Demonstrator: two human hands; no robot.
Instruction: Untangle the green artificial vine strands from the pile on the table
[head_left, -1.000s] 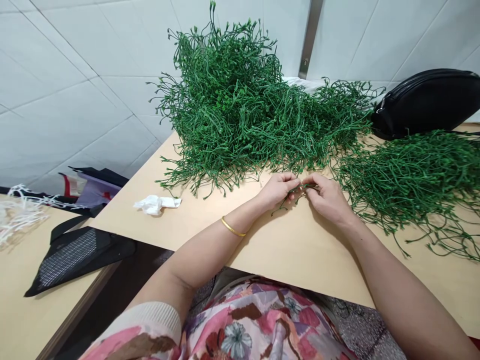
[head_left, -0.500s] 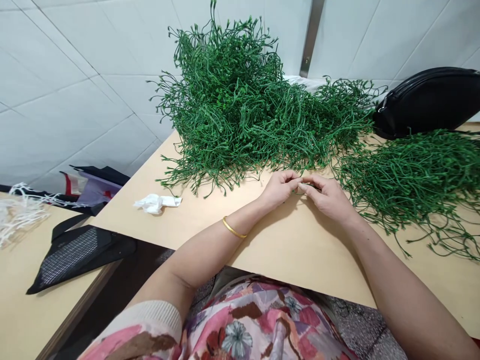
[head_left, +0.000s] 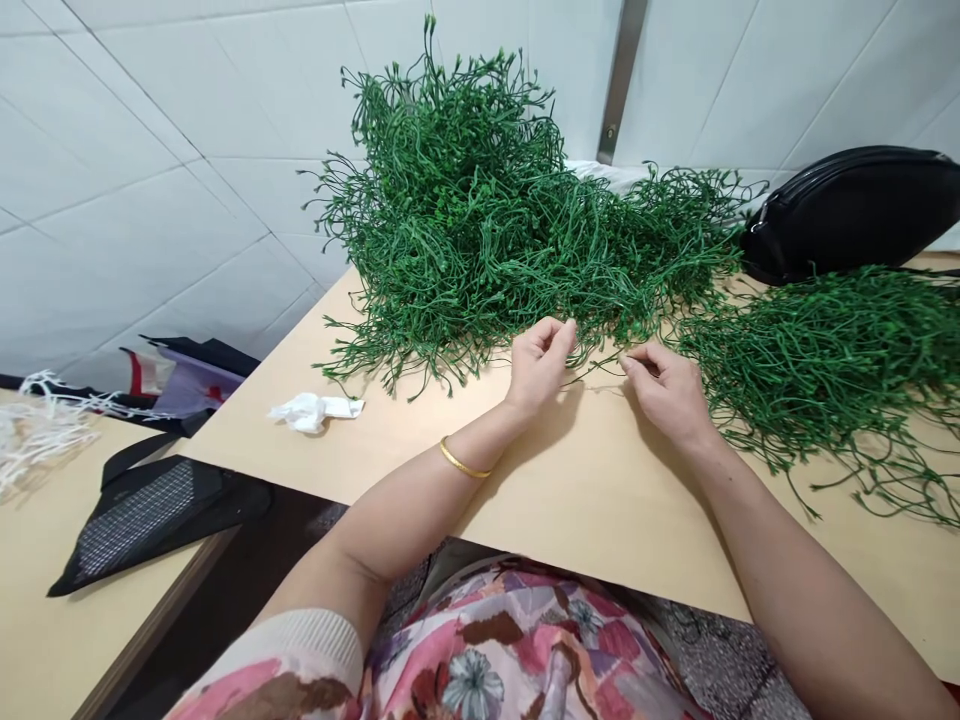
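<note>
Far left, some white netting (head_left: 37,440) is lying on a side table next to a black mesh bag (head_left: 150,515), and a crumpled white tissue (head_left: 315,410) is sitting on the wooden table (head_left: 585,500). The big pile of green plastic sprigs (head_left: 480,220) is taking up the back of that table.

The left hand (head_left: 536,365), with a gold bangle (head_left: 463,462) on the wrist, is hovering right at the pile's front edge with fingers curled in and thumb pinching one end of a thin green strand (head_left: 598,368). The right hand (head_left: 667,395) is pinching the other end in a narrow grip, so the strand is stretching between the two hands just above the table.

Looks to me like one sprig is getting separated out. Any more pulling is going to need a firm pinch, since neighbouring stems are tangling close by.

The flatter second pile (head_left: 825,350) and a black bag (head_left: 847,210) are sitting off to the right.
</note>
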